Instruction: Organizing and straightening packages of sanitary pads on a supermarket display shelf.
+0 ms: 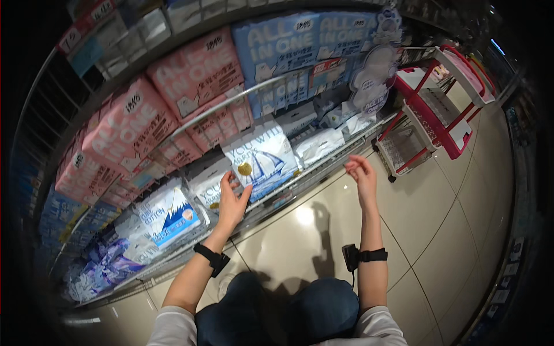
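Observation:
My left hand (233,202) is at the lower left corner of a white and blue plastic package with a sailboat print (266,158) on the bottom shelf. Its thumb and fingers are spread beside that corner; whether they touch it is unclear. Left of the hand lies a similar package (210,186), partly covered by the sailboat one. Farther left is a cotton product pack with a blue mountain print (175,216). Out over the floor, my right hand (362,173) holds nothing, its fingers loosely bent. Each wrist wears a black strap.
Pink packs (130,121) and blue packs (277,43) fill the shelf above, behind a wire rail (233,101). Crumpled purple packaging (106,264) lies at the shelf's left end. A red and white rolling cart (426,104) stands on the tiled floor (415,207) at right.

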Available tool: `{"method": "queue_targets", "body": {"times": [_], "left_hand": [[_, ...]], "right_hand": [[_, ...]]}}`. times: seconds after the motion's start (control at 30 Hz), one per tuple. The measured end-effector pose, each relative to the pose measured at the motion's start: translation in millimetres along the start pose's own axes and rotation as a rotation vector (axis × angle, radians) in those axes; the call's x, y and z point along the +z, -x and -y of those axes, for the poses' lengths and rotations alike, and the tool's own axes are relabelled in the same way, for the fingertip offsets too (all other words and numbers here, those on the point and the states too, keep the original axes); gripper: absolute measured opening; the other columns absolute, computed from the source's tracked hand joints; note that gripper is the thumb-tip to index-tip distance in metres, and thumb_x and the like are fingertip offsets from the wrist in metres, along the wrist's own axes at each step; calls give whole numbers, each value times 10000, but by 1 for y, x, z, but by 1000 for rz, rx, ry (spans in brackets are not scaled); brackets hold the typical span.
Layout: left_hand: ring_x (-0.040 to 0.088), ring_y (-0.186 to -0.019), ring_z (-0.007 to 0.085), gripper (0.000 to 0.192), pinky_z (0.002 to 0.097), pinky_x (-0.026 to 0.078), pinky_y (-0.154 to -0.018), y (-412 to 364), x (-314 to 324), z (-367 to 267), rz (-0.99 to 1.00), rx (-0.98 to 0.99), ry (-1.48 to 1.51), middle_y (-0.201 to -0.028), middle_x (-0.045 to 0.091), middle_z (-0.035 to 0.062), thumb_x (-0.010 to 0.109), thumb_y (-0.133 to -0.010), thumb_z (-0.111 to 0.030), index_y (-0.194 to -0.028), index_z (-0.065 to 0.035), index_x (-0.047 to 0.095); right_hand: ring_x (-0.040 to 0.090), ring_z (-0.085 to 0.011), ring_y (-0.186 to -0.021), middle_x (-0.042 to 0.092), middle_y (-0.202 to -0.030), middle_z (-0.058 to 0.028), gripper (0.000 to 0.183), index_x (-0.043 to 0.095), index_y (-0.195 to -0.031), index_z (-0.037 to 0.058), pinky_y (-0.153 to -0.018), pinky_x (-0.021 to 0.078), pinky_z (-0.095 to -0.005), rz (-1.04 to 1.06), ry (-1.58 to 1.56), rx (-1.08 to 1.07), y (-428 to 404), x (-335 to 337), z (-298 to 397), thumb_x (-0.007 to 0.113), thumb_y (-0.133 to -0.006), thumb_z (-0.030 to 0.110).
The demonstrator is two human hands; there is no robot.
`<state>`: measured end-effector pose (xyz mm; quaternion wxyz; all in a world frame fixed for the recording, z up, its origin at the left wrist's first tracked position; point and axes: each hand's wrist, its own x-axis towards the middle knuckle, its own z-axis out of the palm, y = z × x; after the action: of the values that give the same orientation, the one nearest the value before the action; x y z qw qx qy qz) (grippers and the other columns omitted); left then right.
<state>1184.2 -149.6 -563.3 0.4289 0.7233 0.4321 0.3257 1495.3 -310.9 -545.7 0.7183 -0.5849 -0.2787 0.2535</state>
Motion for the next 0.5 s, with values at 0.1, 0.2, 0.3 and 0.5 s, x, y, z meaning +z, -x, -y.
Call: {"method": "queue_targets", "body": {"times": [0.1,0.2,0.3,0.5], "left_hand": [[364,-1251,361,755,420,375,-979,8,-5,-8,-11,89,-116,-1412,256,226,656,-820,-225,-1381,23,215],[158,-1356,431,811,467,174,-1105,10,-11,-15,-56,326,-310,-1490,93,252,643,-783,-145,-1410,26,158],[125,-1367,445,862,472,178,-1103,12,-23,-17,-39,387,-387,-1495,46,268,649,-763,-133,-1422,31,117],[93,-1367,463,896,474,175,-1105,11,-28,-4,59,318,-321,-1488,-13,287,656,-761,-147,-1426,44,86]], "right_hand": [[570,-97,-727,622,-790,-33,226,604,-1043,-4,-658,463,-241,141,225,154,60,-30,-49,453,-876,9],[580,-101,-785,631,-837,-27,219,597,-1079,4,-678,468,-244,348,361,317,138,-80,-100,479,-902,54],[627,-145,-802,679,-880,-80,275,614,-1084,34,-720,502,-291,360,651,561,218,-120,-114,543,-896,222],[662,-245,-840,681,-949,-130,375,601,-1152,70,-748,521,-344,652,1218,1128,387,-248,-148,531,-848,279]]}}
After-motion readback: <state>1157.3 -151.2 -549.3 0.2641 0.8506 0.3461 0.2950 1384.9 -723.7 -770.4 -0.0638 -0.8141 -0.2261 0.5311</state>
